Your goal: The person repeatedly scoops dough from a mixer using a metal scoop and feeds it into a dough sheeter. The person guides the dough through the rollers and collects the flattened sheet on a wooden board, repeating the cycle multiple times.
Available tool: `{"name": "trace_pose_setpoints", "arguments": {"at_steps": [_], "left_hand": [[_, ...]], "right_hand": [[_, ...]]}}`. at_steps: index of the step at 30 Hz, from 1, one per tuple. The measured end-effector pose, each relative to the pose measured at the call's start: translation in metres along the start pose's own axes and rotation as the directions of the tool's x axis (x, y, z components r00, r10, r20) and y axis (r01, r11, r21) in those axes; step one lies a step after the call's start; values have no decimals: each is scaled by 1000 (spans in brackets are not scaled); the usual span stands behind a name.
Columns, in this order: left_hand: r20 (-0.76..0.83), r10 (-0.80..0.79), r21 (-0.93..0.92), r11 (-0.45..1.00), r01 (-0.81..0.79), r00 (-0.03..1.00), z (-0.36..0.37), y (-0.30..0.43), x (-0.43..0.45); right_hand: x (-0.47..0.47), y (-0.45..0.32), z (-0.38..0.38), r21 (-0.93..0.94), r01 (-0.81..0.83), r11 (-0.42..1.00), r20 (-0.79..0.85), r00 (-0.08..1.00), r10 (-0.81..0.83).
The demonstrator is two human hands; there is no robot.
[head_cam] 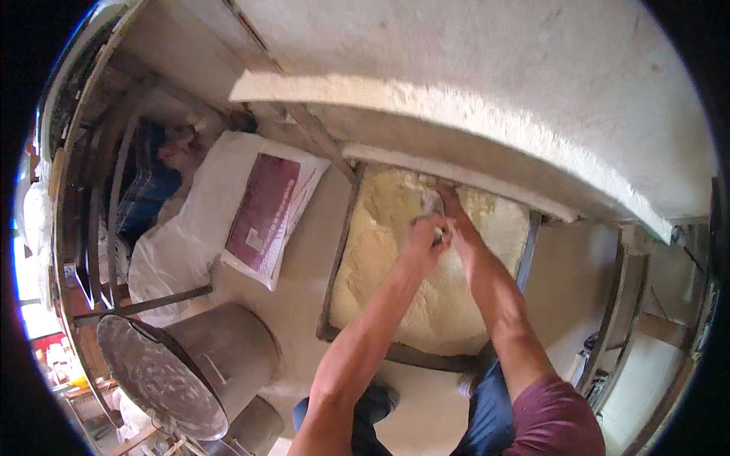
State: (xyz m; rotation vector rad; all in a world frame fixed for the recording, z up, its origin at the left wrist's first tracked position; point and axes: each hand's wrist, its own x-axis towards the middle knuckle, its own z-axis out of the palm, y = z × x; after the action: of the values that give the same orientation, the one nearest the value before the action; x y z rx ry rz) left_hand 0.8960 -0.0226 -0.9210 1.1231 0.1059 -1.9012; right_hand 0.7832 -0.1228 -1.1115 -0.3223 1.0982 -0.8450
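Observation:
A shallow rectangular tray (336, 273) with a dark rim stands before me, filled with a pale yellow, powdery or doughy mass (370, 251). My left hand (430, 231) is closed around a small tool or handle above the middle of the mass; what exactly it is, the blur hides. Just beyond it, my right hand (449, 199) reaches to the far side of the tray, beside a pale, shiny object (432, 202) that I cannot name. The right fingers are partly hidden, so their grip cannot be told.
White printed sacks (302, 199) lie left of the tray. A large metal pot (228, 336) with a floury lid (165, 376) stands at lower left. A flour-dusted ledge (456, 102) crosses above the tray's far side. Metal frame bars (616, 302) are at right.

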Motion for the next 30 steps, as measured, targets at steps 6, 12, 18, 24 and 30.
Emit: {"name": "trace_pose_setpoints", "arguments": {"at_steps": [6, 12, 18, 24, 30], "left_hand": [[84, 128, 26, 991, -131, 988, -21, -38, 17], [92, 76, 227, 969, -95, 993, -44, -124, -21], [-205, 658, 937, 345, -48, 724, -56, -143, -84], [101, 787, 989, -146, 25, 609, -21, -119, -125], [148, 720, 971, -234, 36, 678, 24, -128, -189]], "right_hand": [[13, 1, -13, 15, 70, 997, 90, 993, -71], [-34, 35, -56, -192, -122, 974, -66, 992, 111], [-191, 41, -75, -120, -329, 936, 22, 942, 334], [-356, 24, -38, -152, -329, 932, 4, 943, 334], [-429, 3, -23, -291, -208, 934, -55, 978, 201]]}}
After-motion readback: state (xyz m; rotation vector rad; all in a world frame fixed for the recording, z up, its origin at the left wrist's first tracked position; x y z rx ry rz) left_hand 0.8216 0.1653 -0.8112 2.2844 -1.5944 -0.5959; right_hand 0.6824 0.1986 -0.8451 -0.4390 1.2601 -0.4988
